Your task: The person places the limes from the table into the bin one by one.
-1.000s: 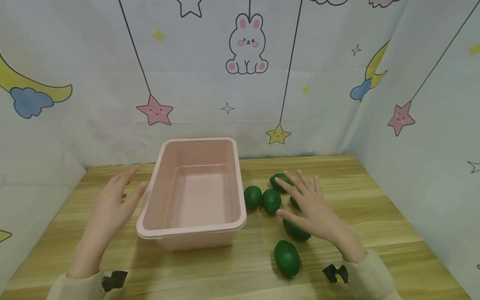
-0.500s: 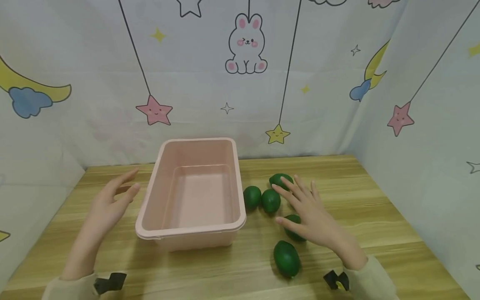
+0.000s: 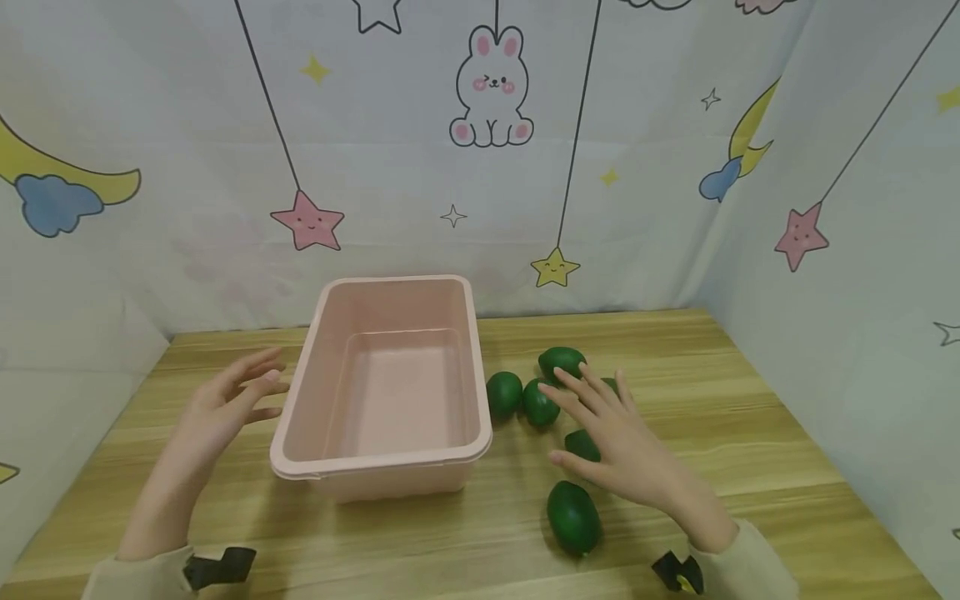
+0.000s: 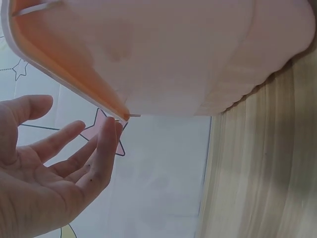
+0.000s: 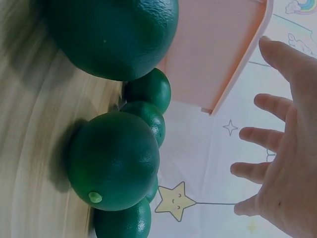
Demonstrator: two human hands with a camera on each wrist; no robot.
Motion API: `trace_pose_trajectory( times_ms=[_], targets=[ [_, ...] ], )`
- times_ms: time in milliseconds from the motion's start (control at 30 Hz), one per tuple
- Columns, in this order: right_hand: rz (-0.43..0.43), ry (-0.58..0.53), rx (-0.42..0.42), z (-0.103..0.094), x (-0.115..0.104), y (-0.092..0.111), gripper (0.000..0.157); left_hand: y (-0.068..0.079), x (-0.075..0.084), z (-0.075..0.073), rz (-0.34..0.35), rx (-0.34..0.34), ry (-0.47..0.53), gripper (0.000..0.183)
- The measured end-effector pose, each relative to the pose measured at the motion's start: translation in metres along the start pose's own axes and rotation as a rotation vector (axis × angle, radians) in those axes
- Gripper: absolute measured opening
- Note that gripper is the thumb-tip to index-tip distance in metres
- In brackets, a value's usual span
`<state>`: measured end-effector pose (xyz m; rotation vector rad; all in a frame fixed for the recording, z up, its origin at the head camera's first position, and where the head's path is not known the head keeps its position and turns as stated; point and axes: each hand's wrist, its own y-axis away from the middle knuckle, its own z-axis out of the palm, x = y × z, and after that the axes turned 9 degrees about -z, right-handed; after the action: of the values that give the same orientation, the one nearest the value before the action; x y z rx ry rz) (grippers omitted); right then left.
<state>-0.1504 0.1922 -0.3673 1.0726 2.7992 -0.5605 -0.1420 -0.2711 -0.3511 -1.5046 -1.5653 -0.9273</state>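
A deep pink plastic bin [image 3: 382,461] stands on the table, its inside bare. Just left of it my left hand [image 3: 213,408] hovers with bent, relaxed fingers, holding nothing; in the left wrist view its fingertips [image 4: 106,130] overlap the bin's rim corner. My right hand [image 3: 622,442] is spread palm down above several green limes, gripping none of them. It partly covers a middle lime [image 3: 581,446] and one farther back [image 3: 611,385]. Nearest me lies a lime [image 3: 573,517], uncovered. In the right wrist view a stem nub shows on one lime [image 5: 114,161].
Two limes sit side by side by the bin's right wall, one of them the leftmost lime [image 3: 504,396]. Another lime [image 3: 561,362] lies behind them. A white cartoon-print curtain [image 3: 397,192] surrounds the wooden table [image 3: 750,467] at the back and sides.
My right hand has drifted slightly toward me, baring part of the back lime. My left hand has dropped back a little from the bin, its fingers now more bent. Bin and limes stay put.
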Motion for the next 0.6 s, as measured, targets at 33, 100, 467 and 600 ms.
trace_pose_trajectory(
  times_ms=[33,100,467,600],
  targets=[
    [-0.004,-0.001,-0.001,0.000,0.000,0.001,0.074,0.000,0.000,0.000,-0.004,-0.017,0.020,0.053],
    [-0.010,-0.001,-0.007,0.001,0.000,0.003,0.074,-0.001,-0.001,-0.001,-0.017,-0.046,0.069,0.052],
    [-0.057,0.042,-0.015,0.005,0.000,0.015,0.074,-0.004,-0.005,-0.004,-0.060,-0.141,0.194,0.044],
    [-0.076,0.057,-0.010,0.006,-0.002,0.019,0.075,-0.005,-0.006,-0.004,-0.086,-0.148,0.187,0.046]
  ],
)
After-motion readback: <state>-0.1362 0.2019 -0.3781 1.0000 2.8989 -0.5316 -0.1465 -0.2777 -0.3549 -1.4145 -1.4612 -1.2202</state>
